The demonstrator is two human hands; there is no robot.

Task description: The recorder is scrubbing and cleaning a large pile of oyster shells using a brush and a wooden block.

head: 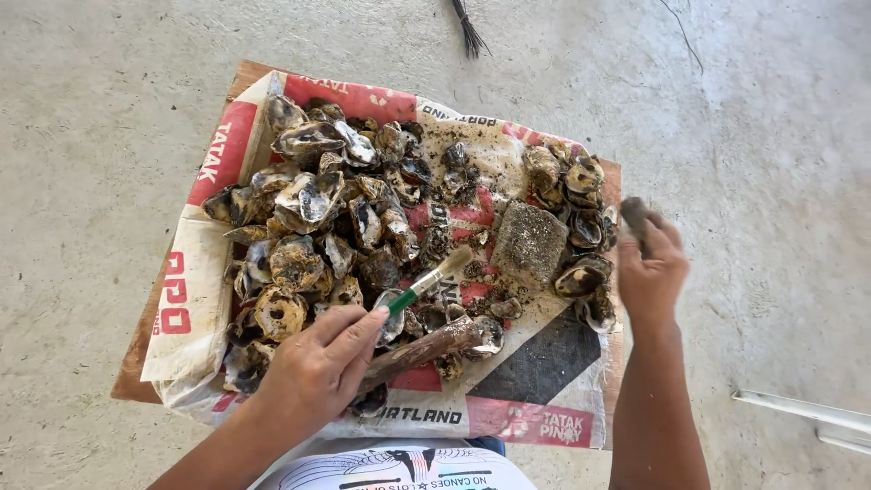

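A concrete floor [109, 109] carries a wooden board [136, 363] draped with a printed sack [544, 399], and the sack bears a broad heap of muddy oyster shells [318, 218] just beyond the left hand [313, 372], with a smaller cluster of shells [581, 227] just to the inner side of the right hand [653, 272]. Between the two hands lies a rough grey stone block [529, 240]. The left hand is closed loosely, fingers curled around a small brush [426, 281] with a green handle whose bristles point away from the grip toward the block; under its palm lies a mud-caked stick-like tool [422, 349], and I cannot tell whether the hand grips that too. The right hand is closed tight on a dark, blurred piece [635, 213], probably a shell. The step looks like cleaning shells one at a time; the next move seems to call for bringing brush and held piece together.
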